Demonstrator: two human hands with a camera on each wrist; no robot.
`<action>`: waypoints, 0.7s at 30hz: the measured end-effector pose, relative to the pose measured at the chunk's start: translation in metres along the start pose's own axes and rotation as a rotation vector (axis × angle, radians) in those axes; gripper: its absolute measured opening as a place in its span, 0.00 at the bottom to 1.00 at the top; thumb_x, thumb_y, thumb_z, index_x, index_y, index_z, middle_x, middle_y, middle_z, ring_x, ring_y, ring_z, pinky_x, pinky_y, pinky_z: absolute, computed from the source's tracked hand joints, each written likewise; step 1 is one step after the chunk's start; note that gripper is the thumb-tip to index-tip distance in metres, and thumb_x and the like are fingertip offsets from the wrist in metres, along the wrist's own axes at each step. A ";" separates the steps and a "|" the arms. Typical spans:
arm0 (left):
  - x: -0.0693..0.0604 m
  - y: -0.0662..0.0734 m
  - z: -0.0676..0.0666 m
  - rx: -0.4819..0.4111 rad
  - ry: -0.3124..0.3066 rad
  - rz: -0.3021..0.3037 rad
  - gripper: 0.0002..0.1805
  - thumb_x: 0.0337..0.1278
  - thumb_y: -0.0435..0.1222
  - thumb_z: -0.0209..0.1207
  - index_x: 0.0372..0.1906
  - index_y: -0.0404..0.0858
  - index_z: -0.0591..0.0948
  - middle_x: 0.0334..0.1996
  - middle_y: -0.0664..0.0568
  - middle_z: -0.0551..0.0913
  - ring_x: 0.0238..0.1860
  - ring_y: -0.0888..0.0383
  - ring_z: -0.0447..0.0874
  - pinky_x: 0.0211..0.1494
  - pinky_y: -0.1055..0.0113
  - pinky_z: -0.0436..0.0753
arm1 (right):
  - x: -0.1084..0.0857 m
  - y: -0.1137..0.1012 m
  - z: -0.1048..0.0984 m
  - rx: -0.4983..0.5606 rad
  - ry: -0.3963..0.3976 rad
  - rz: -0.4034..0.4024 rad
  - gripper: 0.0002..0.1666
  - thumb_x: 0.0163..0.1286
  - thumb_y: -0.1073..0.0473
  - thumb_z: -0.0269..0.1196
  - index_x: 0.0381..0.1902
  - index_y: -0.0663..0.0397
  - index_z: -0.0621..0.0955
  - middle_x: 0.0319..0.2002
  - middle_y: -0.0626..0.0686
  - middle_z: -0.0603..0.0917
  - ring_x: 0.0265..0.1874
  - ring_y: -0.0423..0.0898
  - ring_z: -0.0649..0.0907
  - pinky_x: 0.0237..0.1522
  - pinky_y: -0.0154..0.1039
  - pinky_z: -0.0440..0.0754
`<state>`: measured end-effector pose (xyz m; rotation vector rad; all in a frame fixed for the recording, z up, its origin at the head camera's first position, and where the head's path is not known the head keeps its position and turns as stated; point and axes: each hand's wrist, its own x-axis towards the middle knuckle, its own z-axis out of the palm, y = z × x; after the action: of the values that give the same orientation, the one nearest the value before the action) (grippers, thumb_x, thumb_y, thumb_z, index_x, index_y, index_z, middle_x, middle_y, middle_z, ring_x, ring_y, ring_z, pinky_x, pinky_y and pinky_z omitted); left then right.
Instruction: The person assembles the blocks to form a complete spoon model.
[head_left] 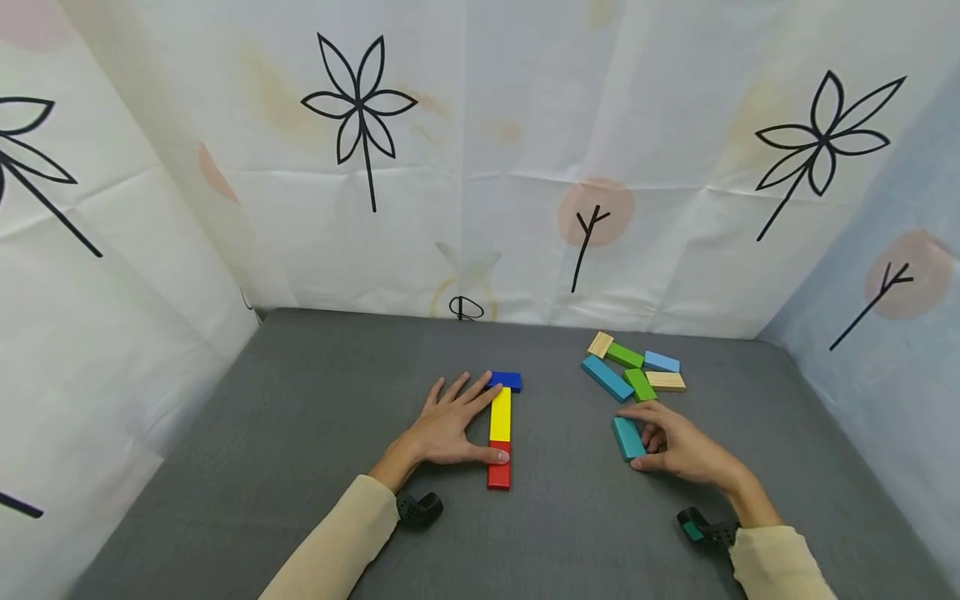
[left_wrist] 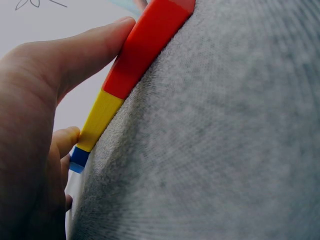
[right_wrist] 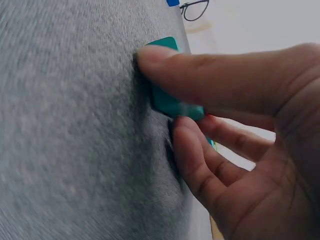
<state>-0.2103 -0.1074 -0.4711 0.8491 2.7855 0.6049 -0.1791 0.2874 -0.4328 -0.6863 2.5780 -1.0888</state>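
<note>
Six clustered blocks [head_left: 632, 360] sit toward the far right; three more adjoin (red block [head_left: 498, 477], yellow block [head_left: 500, 417], blue block [head_left: 510, 381] set crosswise). One smooth, oblong teal block [head_left: 627, 437] is just nearer than the cluster, pinched between the right hand's [head_left: 681, 446] thumb and fingers. The left hand [head_left: 446, 429], fingers spread, touches the red and yellow. Gray tabletop [head_left: 558, 475] separates the hands, its far edge meeting printed cloth [head_left: 517, 250].

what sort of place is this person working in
Probably a makeshift recording booth: printed fabric sheets hang on three sides of a grey tabletop, and black wrist devices hint at filming.
</note>
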 end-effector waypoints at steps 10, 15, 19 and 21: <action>0.001 0.001 -0.001 0.001 -0.002 -0.003 0.58 0.50 0.73 0.58 0.83 0.56 0.51 0.82 0.58 0.42 0.81 0.46 0.38 0.76 0.36 0.31 | 0.006 -0.020 0.014 -0.001 0.185 -0.045 0.39 0.55 0.55 0.80 0.63 0.60 0.80 0.43 0.51 0.78 0.36 0.47 0.80 0.37 0.40 0.82; 0.000 0.002 -0.001 0.000 -0.003 -0.008 0.58 0.50 0.73 0.58 0.83 0.56 0.52 0.82 0.58 0.42 0.81 0.46 0.38 0.76 0.36 0.31 | 0.011 -0.031 0.031 0.022 0.212 -0.161 0.38 0.55 0.56 0.80 0.62 0.58 0.80 0.51 0.53 0.79 0.37 0.49 0.80 0.39 0.43 0.83; 0.000 0.002 -0.001 0.002 -0.004 -0.014 0.58 0.50 0.73 0.59 0.83 0.56 0.52 0.82 0.58 0.42 0.81 0.46 0.38 0.76 0.36 0.31 | 0.016 -0.041 0.045 0.046 0.200 -0.203 0.38 0.54 0.55 0.80 0.63 0.56 0.81 0.54 0.52 0.79 0.40 0.48 0.81 0.41 0.44 0.83; 0.000 0.003 -0.001 0.007 -0.003 -0.018 0.58 0.50 0.73 0.59 0.83 0.56 0.52 0.82 0.59 0.42 0.81 0.47 0.38 0.76 0.37 0.31 | 0.018 -0.046 0.052 0.051 0.190 -0.202 0.39 0.54 0.53 0.81 0.63 0.55 0.81 0.54 0.50 0.79 0.40 0.49 0.80 0.42 0.44 0.83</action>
<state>-0.2096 -0.1056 -0.4687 0.8249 2.7910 0.5916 -0.1585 0.2185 -0.4364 -0.8862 2.6717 -1.3375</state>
